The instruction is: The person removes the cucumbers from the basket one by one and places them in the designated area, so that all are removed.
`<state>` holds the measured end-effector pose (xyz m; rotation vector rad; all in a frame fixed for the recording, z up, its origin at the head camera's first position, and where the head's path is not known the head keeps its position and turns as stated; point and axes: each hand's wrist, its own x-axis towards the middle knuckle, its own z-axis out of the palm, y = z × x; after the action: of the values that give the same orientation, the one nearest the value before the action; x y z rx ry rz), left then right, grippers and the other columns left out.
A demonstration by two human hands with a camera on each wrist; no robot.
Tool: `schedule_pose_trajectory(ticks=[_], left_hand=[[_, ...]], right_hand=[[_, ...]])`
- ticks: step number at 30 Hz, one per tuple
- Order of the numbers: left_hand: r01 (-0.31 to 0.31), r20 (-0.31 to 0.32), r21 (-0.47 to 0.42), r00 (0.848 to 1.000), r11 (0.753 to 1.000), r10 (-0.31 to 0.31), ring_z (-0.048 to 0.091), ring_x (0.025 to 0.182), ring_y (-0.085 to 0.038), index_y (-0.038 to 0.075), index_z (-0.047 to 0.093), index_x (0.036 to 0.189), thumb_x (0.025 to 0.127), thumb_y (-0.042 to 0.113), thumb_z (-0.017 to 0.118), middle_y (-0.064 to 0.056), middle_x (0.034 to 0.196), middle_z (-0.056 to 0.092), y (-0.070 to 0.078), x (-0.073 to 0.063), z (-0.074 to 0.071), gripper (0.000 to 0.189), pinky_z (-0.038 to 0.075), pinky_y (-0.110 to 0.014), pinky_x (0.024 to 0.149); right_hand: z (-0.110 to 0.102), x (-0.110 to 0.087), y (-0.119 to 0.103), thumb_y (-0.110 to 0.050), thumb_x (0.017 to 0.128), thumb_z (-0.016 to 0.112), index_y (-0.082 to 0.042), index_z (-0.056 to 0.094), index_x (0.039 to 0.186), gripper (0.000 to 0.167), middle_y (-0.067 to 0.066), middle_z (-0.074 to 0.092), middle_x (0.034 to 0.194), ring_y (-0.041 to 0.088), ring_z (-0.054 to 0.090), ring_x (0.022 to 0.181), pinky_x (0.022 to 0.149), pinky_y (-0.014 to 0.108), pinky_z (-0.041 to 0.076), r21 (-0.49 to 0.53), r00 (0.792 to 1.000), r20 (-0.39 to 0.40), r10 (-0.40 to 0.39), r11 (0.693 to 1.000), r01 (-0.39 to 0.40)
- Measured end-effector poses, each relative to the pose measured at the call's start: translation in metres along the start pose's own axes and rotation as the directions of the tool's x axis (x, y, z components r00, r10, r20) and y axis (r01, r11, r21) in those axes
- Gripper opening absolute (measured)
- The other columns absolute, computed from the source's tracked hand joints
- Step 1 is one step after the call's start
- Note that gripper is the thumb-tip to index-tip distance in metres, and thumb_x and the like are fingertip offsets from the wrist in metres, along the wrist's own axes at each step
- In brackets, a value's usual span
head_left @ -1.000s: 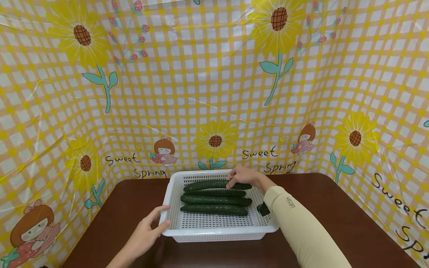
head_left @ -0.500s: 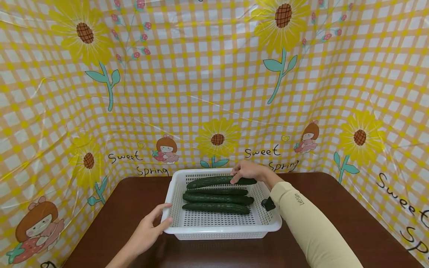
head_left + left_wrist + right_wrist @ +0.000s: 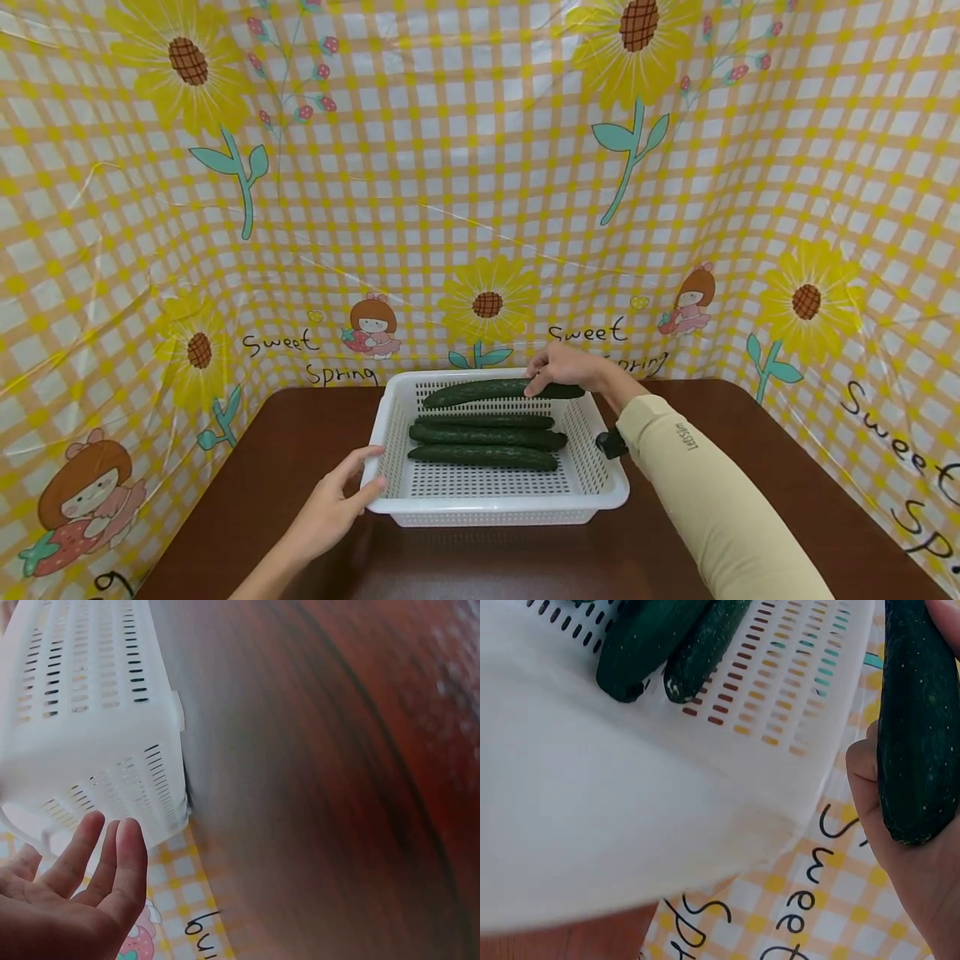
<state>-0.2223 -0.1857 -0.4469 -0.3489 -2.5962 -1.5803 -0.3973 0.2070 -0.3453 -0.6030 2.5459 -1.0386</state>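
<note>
My right hand [image 3: 566, 368] grips a dark green cucumber [image 3: 472, 391] near its right part, raised over the back of the white basket [image 3: 491, 505]. In the right wrist view the cucumber [image 3: 919, 727] lies along the palm, with its rounded end by the wrist. Three more cucumbers [image 3: 487, 437] lie side by side on the basket's slotted floor. My left hand [image 3: 333, 500] rests at the basket's left rim, thumb and forefinger spread on it. From the left wrist, the fingers [image 3: 131, 862] of that hand appear nearly straight, close beside the basket wall.
The basket stands on a dark brown table [image 3: 255, 467]. Behind and at both sides hangs a yellow checked cloth [image 3: 420, 233] with sunflowers. A small black device [image 3: 611, 443] sits at the right wrist.
My right hand has lifted the rear cucumber up from the basket floor and moved it slightly back and right. The left hand keeps its place at the rim.
</note>
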Motion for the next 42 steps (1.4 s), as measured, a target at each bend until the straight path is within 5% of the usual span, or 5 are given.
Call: schedule_pose_trajectory(ticks=[7,15,27,34,42], left_hand=[[-0.004,0.012,-0.014,1.0,1.0,0.005,0.06,0.088,-0.014,0.02,0.056,0.138,0.096,0.025,0.07,-0.011,0.116,0.067,0.001,0.002,0.003,0.045,0.052,-0.028,0.065],[-0.012,0.021,-0.017,1.0,1.0,0.012,0.061,0.091,-0.017,0.022,0.056,0.139,0.096,0.027,0.07,-0.012,0.121,0.066,0.001,0.004,0.005,0.045,0.052,-0.028,0.066],[-0.008,0.004,-0.028,1.0,1.0,0.008,0.06,0.087,-0.013,0.022,0.057,0.138,0.095,0.028,0.071,-0.01,0.119,0.067,0.002,0.001,0.005,0.045,0.051,-0.027,0.065],[0.017,0.006,-0.019,1.0,1.0,-0.017,0.059,0.088,-0.011,0.023,0.056,0.139,0.096,0.029,0.07,-0.009,0.12,0.066,0.0,-0.002,0.006,0.046,0.051,-0.027,0.065],[0.007,-0.008,-0.014,1.0,1.0,-0.008,0.059,0.085,-0.011,0.023,0.057,0.138,0.095,0.027,0.071,-0.006,0.112,0.066,0.001,-0.005,0.004,0.045,0.051,-0.027,0.066]], right_hand=[[-0.014,-0.011,0.005,-0.022,0.086,0.079,-0.014,0.058,0.07,0.028,0.017,0.061,0.129,0.029,0.053,0.117,0.091,0.04,0.045,-0.006,0.999,-0.016,-0.046,0.999,0.046],[-0.033,-0.028,0.011,-0.024,0.087,0.078,-0.005,0.074,0.101,0.023,0.022,0.056,0.137,0.04,0.047,0.131,0.1,0.051,0.045,-0.004,0.998,-0.054,-0.019,1.0,0.018],[-0.058,-0.053,0.025,-0.028,0.089,0.076,-0.004,0.072,0.1,0.027,0.025,0.051,0.142,0.043,0.042,0.135,0.105,0.058,0.04,-0.003,0.993,-0.12,0.008,1.0,-0.009],[-0.066,-0.067,0.041,-0.029,0.091,0.074,0.002,0.067,0.12,0.043,0.028,0.05,0.143,0.047,0.04,0.135,0.108,0.062,0.036,-0.01,0.987,-0.159,0.03,0.999,-0.032],[-0.077,-0.082,0.062,-0.032,0.091,0.073,0.004,0.064,0.124,0.05,0.031,0.045,0.147,0.049,0.036,0.138,0.108,0.061,0.036,0.013,0.975,-0.218,0.045,0.999,-0.043]])
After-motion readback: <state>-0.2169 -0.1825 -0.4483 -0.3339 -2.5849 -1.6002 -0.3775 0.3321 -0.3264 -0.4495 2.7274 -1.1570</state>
